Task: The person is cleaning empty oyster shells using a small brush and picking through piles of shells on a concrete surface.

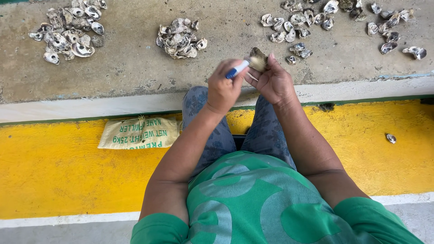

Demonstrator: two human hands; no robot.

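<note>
My left hand [223,86] grips a small knife with a blue and white handle [237,70], its tip pointed at an oyster shell. My right hand [273,81] holds that brownish oyster shell [258,59] up in front of me, fingers wrapped behind it. Both hands meet above my knees, over the edge of a concrete floor [131,58]. I sit in a green patterned shirt and blue-grey patterned trousers.
Piles of empty oyster shells lie on the concrete: one at far left [68,31], one in the middle [180,38], several scattered at right [316,20]. A folded beige sack [138,133] rests on the yellow painted strip [54,167]. A lone shell [391,138] lies at right.
</note>
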